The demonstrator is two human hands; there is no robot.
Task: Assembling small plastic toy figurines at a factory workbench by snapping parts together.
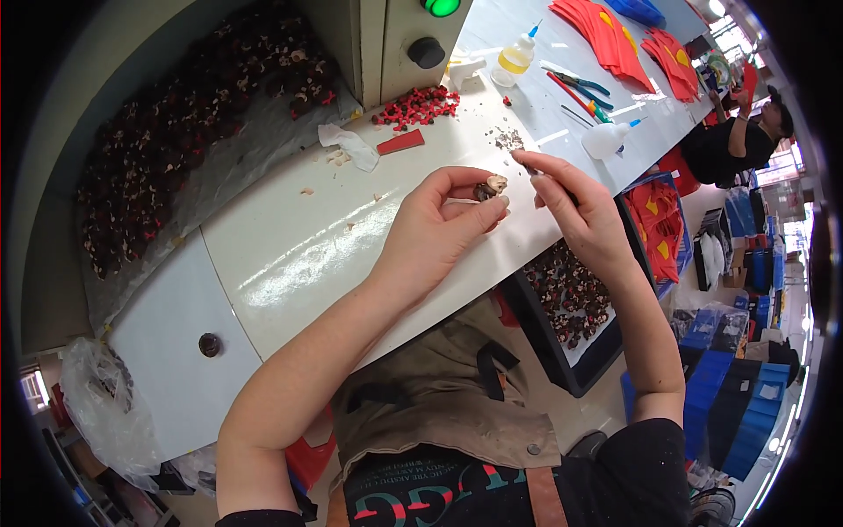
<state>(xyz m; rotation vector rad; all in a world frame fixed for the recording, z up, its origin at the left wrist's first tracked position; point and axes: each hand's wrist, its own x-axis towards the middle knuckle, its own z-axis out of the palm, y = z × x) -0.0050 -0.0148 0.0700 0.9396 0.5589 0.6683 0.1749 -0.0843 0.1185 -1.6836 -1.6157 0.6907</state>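
Over the white worktop (307,228), my left hand (439,224) pinches a small dark-brown and beige figurine part (490,187) between thumb and fingers. My right hand (575,198) is just to its right, apart from it. Thumb and forefinger there are closed on a small dark piece, mostly hidden, that I cannot make out. Beyond the hands, dark crumbs (507,139) lie scattered on the worktop. A pile of small red and black parts (420,107) sits farther off, with a flat red strip (400,142) and a crumpled white tissue (349,146) near it.
Many similar dark parts (202,114) fill the machine recess at left. A black tray (553,351) of them stands below my right forearm. Needle-tipped bottles (606,139), pliers (584,85) and red cloth pieces (606,39) lie at far right. Another person (738,140) works beyond.
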